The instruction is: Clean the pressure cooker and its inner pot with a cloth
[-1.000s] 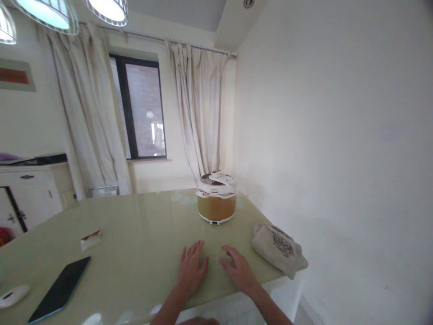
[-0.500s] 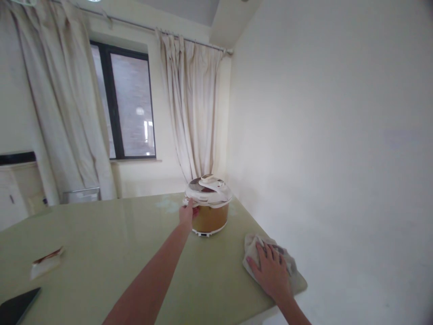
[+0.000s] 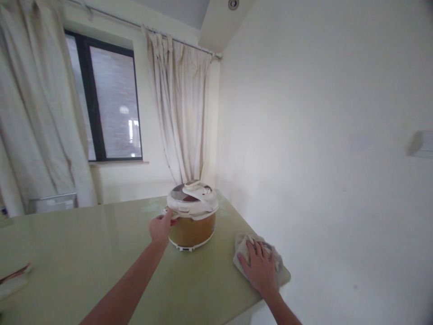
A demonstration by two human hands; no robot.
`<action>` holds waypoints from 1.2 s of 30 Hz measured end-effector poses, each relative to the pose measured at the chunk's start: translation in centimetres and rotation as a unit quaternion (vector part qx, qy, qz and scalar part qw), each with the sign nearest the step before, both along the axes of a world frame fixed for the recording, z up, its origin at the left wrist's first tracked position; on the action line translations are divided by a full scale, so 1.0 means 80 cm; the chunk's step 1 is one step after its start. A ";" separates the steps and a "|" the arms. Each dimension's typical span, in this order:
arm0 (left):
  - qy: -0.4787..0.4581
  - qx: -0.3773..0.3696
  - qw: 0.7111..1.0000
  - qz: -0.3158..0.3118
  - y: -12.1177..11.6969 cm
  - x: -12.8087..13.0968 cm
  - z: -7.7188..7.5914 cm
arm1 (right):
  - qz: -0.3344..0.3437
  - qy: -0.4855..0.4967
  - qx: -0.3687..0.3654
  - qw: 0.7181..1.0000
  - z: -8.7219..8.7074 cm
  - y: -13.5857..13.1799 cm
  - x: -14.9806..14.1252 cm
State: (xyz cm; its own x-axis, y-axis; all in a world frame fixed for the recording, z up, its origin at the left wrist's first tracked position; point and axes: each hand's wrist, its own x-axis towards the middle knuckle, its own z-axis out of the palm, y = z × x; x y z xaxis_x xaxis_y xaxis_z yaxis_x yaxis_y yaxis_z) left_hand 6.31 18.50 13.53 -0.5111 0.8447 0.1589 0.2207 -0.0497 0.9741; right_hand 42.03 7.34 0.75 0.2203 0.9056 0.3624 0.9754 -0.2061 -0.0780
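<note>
An electric pressure cooker (image 3: 192, 232) with a white lid and a golden-brown body stands upright towards the far right of the table. My left hand (image 3: 161, 225) reaches out and is closed on the handle at the cooker's left side, with the thumb on top. Near the table's right corner lies a crumpled pale cloth (image 3: 241, 250). Flat on top of it rests my right hand (image 3: 262, 271), its fingers spread and the palm pressing the cloth to the tabletop.
The pale green table (image 3: 111, 253) meets a white wall (image 3: 304, 135) on its right side. At the left edge lies a small packet (image 3: 15, 282), partly cut off. Behind the table hang beige curtains (image 3: 179, 104) beside a dark-framed window (image 3: 115, 99).
The view has turned right. The cooker has come nearer to me across the table, with my left hand still on its handle. My right hand stays on the cloth.
</note>
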 end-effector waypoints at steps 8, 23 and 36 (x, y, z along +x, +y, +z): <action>-0.148 -0.036 0.988 0.016 -0.115 -0.101 0.005 | -0.033 -0.008 -0.027 0.999 0.016 -0.005 -0.005; 0.174 -0.034 0.984 0.002 -0.170 -0.213 0.065 | 0.136 0.384 0.210 0.889 0.132 -0.012 -0.050; 0.195 0.016 0.971 -0.138 -0.078 -0.170 0.061 | 0.443 0.220 0.014 0.869 0.266 0.079 -0.217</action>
